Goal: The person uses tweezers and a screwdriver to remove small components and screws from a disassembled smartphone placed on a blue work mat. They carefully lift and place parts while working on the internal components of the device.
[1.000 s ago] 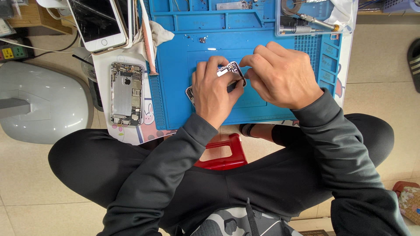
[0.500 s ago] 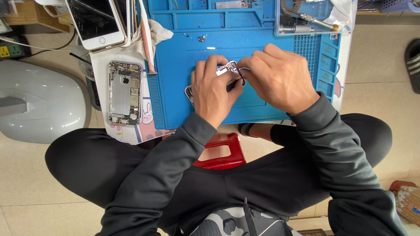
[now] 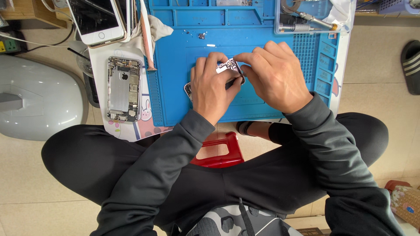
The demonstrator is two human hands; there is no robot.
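My left hand (image 3: 213, 87) and my right hand (image 3: 274, 74) meet over a blue repair mat (image 3: 175, 87). Between their fingertips they pinch a small silvery phone circuit board (image 3: 227, 66), tilted up off the mat. A thin dark tool shows under my right fingers at the board's edge. Another small part peeks out below my left hand at its left side. An opened phone body (image 3: 124, 89), its insides showing, lies on a white sheet left of the mat.
A white phone with a dark screen (image 3: 95, 19) lies at the top left. A cloth and a thin stick rest by the mat's left edge. Screwdrivers (image 3: 306, 24) sit in a tray top right. A grey rounded device (image 3: 39, 102) is left, a red stool (image 3: 218, 150) below.
The view has shifted slightly. Both hands stay on the circuit board, which sits a little more upright than a second ago.
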